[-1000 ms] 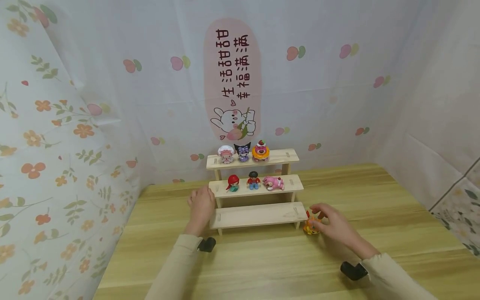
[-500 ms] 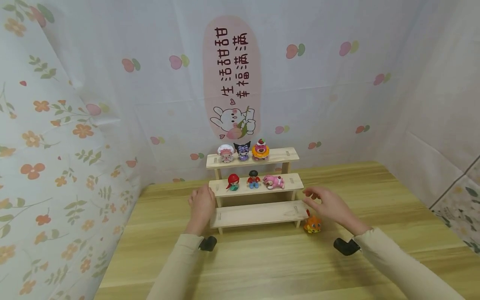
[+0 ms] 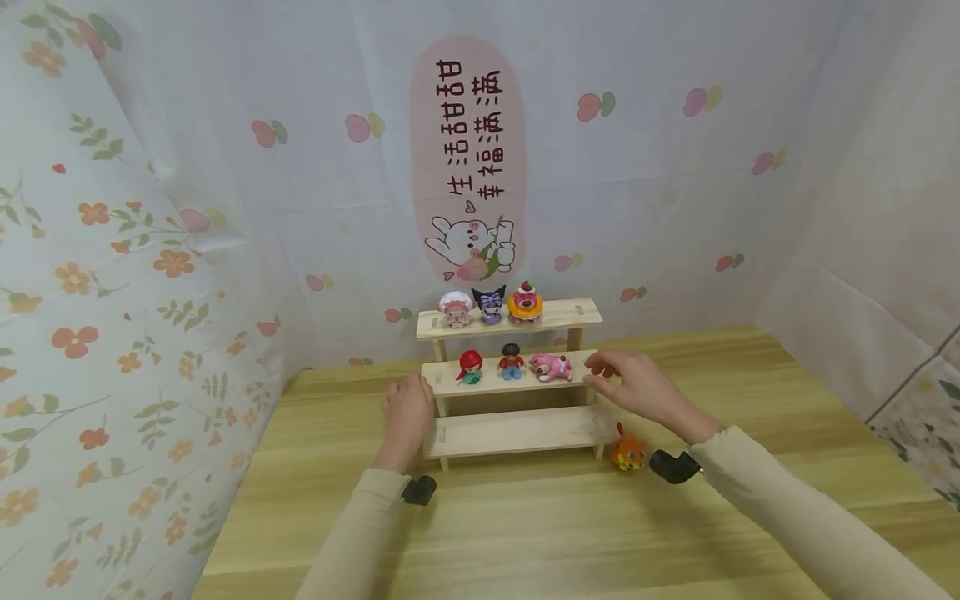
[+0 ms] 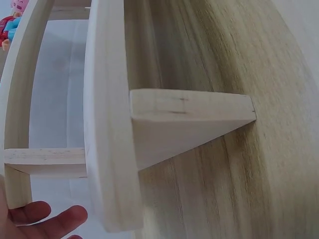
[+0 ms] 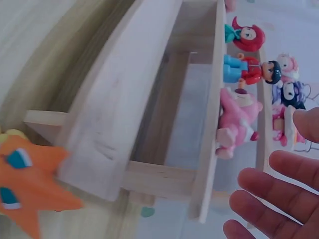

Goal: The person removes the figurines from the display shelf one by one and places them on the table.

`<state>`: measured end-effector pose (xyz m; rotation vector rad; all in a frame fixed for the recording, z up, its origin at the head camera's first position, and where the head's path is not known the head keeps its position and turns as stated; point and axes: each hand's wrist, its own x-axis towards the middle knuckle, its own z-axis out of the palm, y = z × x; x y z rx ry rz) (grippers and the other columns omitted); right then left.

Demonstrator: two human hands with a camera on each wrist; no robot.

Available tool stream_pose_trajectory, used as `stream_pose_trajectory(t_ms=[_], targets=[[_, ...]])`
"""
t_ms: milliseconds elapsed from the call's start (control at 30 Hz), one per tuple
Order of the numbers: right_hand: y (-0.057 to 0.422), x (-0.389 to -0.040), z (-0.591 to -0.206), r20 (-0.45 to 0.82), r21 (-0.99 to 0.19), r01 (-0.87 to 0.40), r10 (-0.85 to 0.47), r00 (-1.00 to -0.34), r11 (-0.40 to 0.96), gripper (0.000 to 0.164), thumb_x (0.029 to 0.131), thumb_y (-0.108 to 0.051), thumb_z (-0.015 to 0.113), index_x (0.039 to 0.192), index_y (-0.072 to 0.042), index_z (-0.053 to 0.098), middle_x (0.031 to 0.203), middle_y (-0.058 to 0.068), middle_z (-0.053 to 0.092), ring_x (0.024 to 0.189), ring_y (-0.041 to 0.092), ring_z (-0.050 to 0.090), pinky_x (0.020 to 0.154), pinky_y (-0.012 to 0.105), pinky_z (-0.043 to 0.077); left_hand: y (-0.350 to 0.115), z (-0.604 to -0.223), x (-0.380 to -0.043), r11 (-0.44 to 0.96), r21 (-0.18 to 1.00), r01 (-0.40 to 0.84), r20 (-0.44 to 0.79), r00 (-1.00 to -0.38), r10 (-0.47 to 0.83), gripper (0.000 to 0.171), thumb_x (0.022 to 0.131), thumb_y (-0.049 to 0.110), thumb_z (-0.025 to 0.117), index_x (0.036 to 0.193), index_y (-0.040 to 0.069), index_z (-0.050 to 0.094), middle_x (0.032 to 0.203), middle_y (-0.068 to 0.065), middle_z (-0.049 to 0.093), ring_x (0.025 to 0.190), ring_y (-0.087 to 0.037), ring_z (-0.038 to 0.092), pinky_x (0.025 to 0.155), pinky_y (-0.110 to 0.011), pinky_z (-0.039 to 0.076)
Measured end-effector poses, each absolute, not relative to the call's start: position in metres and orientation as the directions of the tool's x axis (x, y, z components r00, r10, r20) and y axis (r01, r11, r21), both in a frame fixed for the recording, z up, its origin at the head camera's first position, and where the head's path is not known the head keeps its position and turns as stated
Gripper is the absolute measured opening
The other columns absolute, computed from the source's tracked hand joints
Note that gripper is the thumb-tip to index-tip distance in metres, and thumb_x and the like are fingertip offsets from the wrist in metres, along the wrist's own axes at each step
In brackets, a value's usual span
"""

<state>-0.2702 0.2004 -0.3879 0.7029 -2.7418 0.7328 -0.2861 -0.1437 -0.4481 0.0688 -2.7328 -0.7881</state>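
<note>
A three-tier wooden display stand stands on the table. My left hand holds the left end of its middle tier; in the left wrist view its fingers show beside the tier's end, with the thumb mostly out of frame. At the middle tier's right end hovers my right hand, fingers spread and holding nothing. Nearest to it lies a pink bear figurine, beside a figurine in a red jacket and a red-haired figurine. An orange star-shaped figurine sits at the stand's lower right.
On the top tier sit a white-hatted figurine, a black-and-purple figurine and a bear in an orange ring. A printed cloth hangs behind the wood-grain table.
My right hand has left the orange figurine and moved up and left to the middle tier's right end. The left hand has stayed at the stand's left side.
</note>
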Motion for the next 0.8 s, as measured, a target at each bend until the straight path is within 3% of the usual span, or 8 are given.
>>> stream_pose_trajectory(t_ms=[333, 433, 567, 800], targets=[[0.188, -0.286, -0.373, 0.369, -0.389, -0.553, -0.425, -0.827, 0.737, 0.016, 0.091, -0.021, 0.065, 0.099, -0.008, 0.068, 0.088, 0.002, 0.069, 0.08, 0.016, 0.062, 0.075, 0.041, 0.051, -0.143, -0.447, -0.286, 0.865, 0.5, 0.038, 0.224, -0.971, -0.087, 0.033, 0.102, 0.021, 0.031, 0.101, -0.002, 0.055, 0.092, -0.02, 0.065, 0.095, -0.042, 0.055, 0.082, -0.053, 0.044], [0.185, -0.289, -0.37, 0.384, -0.39, -0.572, -0.438, -0.813, 0.721, 0.013, 0.091, -0.02, 0.065, 0.097, -0.01, 0.069, 0.089, 0.001, 0.069, 0.081, 0.016, 0.063, 0.075, 0.041, 0.051, -0.144, -0.448, -0.287, 0.868, 0.497, 0.016, 0.181, -0.98, -0.085, 0.033, 0.102, 0.023, 0.029, 0.103, -0.001, 0.052, 0.085, -0.019, 0.063, 0.085, -0.039, 0.059, 0.072, -0.049, 0.048], [0.183, -0.295, -0.365, 0.389, -0.367, -0.589, -0.456, -0.8, 0.72, 0.012, 0.09, -0.016, 0.066, 0.097, -0.007, 0.068, 0.089, 0.002, 0.069, 0.08, 0.017, 0.062, 0.074, 0.039, 0.052, -0.144, -0.448, -0.287, 0.858, 0.513, 0.012, 0.139, -0.988, -0.069, 0.031, 0.103, 0.023, 0.027, 0.107, 0.0, 0.047, 0.072, -0.017, 0.058, 0.067, -0.035, 0.062, 0.055, -0.045, 0.045], [0.169, -0.311, -0.347, 0.388, -0.321, -0.599, -0.476, -0.79, 0.733, 0.017, 0.09, -0.017, 0.066, 0.1, -0.004, 0.067, 0.089, 0.007, 0.069, 0.079, 0.019, 0.062, 0.073, 0.038, 0.052, -0.147, -0.444, -0.284, 0.848, 0.528, 0.039, 0.157, -0.986, -0.053, 0.028, 0.103, 0.02, 0.028, 0.111, 0.0, 0.045, 0.066, -0.016, 0.056, 0.063, -0.034, 0.061, 0.05, -0.044, 0.043]])
